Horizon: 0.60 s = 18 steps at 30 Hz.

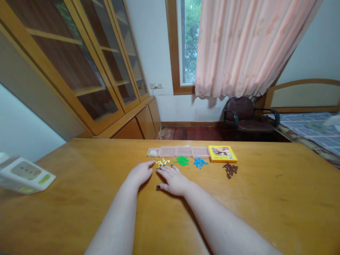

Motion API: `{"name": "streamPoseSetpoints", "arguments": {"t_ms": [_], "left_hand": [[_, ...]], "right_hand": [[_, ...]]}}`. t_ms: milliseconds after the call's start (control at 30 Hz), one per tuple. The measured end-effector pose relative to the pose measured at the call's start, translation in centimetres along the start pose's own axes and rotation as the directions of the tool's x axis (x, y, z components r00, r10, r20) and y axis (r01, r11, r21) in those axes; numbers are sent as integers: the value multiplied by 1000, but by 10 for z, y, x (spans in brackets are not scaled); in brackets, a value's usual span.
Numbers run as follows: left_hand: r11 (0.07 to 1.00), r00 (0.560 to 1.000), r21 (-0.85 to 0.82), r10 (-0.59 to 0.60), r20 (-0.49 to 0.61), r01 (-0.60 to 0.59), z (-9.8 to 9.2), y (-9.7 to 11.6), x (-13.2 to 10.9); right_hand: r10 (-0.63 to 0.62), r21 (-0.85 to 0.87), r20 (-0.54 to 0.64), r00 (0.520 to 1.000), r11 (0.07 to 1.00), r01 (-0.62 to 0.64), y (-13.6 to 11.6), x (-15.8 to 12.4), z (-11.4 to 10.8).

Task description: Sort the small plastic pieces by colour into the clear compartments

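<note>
My left hand (141, 171) lies flat on the wooden table (278, 198), its fingers stretched toward a small pile of yellow pieces (162, 162). My right hand (173, 179) rests palm down beside it, fingers spread, fingertips just short of the same yellow pile. Neither hand holds anything. Further right lie a green pile (182, 161), a blue pile (199, 163) and a brown pile (230, 170). Behind the piles stands a clear compartment box (179, 152) with a yellow booklet (222, 153) at its right end.
A white box (25, 175) sits at the table's left edge. Beyond the table are a glass-fronted wooden cabinet (87, 71), a dark office chair (245, 115), a bed (310, 127), a window and a pink curtain (244, 46).
</note>
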<state>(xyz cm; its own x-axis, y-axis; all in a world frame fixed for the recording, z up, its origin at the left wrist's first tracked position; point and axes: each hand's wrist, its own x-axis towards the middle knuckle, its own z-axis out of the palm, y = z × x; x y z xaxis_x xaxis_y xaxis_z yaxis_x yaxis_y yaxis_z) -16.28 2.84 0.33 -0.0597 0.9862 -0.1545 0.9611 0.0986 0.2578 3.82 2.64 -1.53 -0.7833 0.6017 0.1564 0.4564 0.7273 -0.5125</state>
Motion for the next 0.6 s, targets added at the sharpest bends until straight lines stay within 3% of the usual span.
{"name": "streamPoseSetpoints", "arguments": {"t_ms": [167, 300, 467, 600], "left_hand": [[1000, 1000, 0, -11, 9, 11, 7, -1, 5], [993, 993, 32, -109, -49, 111, 5, 0, 6], [987, 991, 97, -128, -39, 132, -2, 11, -2], [991, 997, 109, -77, 19, 75, 0, 23, -8]], "right_hand": [[24, 0, 43, 999, 1000, -24, 2, 2, 3], [68, 13, 17, 998, 998, -68, 3, 4, 5], [96, 86, -121, 988, 993, -86, 4, 4, 5], [199, 160, -300, 933, 975, -157, 8, 7, -1]]}}
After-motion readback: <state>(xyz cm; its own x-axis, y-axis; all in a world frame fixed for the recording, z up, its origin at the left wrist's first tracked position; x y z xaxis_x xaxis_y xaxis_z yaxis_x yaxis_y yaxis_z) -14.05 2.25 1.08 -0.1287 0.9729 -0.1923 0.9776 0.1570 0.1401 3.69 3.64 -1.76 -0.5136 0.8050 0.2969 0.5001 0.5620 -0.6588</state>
